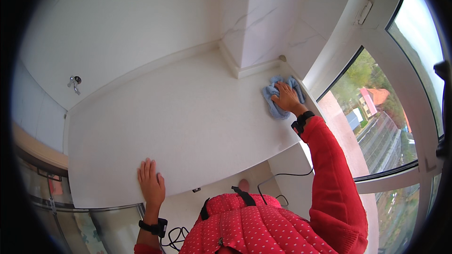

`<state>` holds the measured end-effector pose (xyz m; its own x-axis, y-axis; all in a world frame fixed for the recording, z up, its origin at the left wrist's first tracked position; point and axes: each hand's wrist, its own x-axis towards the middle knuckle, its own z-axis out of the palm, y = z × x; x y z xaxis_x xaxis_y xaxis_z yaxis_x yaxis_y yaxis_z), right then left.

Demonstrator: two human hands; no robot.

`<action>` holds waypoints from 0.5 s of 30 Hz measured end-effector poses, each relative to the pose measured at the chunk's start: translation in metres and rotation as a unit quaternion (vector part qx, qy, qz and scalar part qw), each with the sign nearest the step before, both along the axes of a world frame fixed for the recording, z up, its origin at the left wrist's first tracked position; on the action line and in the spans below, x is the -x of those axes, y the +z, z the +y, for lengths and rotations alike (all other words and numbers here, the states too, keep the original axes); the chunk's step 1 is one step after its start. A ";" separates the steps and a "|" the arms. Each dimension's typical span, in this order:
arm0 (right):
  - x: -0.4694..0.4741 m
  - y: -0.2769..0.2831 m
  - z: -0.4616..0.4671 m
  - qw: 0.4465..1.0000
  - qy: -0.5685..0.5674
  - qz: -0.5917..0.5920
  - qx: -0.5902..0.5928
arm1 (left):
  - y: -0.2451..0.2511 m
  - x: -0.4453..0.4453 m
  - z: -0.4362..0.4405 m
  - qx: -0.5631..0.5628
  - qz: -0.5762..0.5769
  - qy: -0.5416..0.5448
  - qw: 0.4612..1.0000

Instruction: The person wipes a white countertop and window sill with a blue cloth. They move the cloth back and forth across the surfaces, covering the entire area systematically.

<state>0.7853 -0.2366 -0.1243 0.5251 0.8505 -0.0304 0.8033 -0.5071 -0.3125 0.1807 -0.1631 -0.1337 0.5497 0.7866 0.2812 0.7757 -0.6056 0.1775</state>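
A crumpled light-blue cloth (277, 107) lies at the right end of the white countertop (169, 113), near the corner by the window. My right hand (286, 96) presses down on it with the fingers spread over its folds. At the front edge on the left, my left hand (151, 180) rests palm-down on the bare counter, holding nothing. Its fingers point towards the back wall and the thumb stands a little apart. Both wrists wear black strapped devices. The part of the cloth beneath my right hand is hidden.
A metal tap (74, 84) juts from the back wall at left. A marbled pillar (247, 42) and its raised skirting cut into the counter's back right. The window frame (370, 42) borders the right. Black cables (282, 174) hang by my body; glass panels (116, 225) stand lower left.
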 end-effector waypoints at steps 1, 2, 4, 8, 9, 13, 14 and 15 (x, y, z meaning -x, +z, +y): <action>-0.005 -0.002 0.009 1.000 -0.015 0.001 0.002 | 0.000 0.000 0.000 0.001 0.001 0.001 1.000; -0.010 -0.003 0.018 1.000 -0.019 0.004 0.010 | 0.001 0.000 0.001 0.002 0.003 0.002 1.000; -0.016 -0.005 0.036 1.000 -0.028 0.004 -0.004 | 0.002 -0.001 0.000 0.004 0.007 0.006 1.000; -0.021 -0.009 0.072 0.999 -0.050 -0.003 -0.013 | 0.005 -0.002 0.000 0.016 0.001 0.011 1.000; -0.021 -0.010 0.079 0.998 -0.052 0.000 -0.017 | 0.006 -0.003 0.000 0.020 -0.002 0.013 1.000; -0.012 -0.012 0.092 0.997 -0.075 -0.003 -0.022 | 0.007 -0.005 0.000 0.012 0.002 0.007 1.000; -0.007 -0.012 0.093 0.996 -0.085 -0.009 -0.019 | 0.007 -0.005 0.000 0.012 0.001 0.007 1.000; -0.001 -0.012 0.094 0.998 -0.065 -0.007 -0.024 | 0.007 -0.005 0.000 0.013 0.000 0.007 1.000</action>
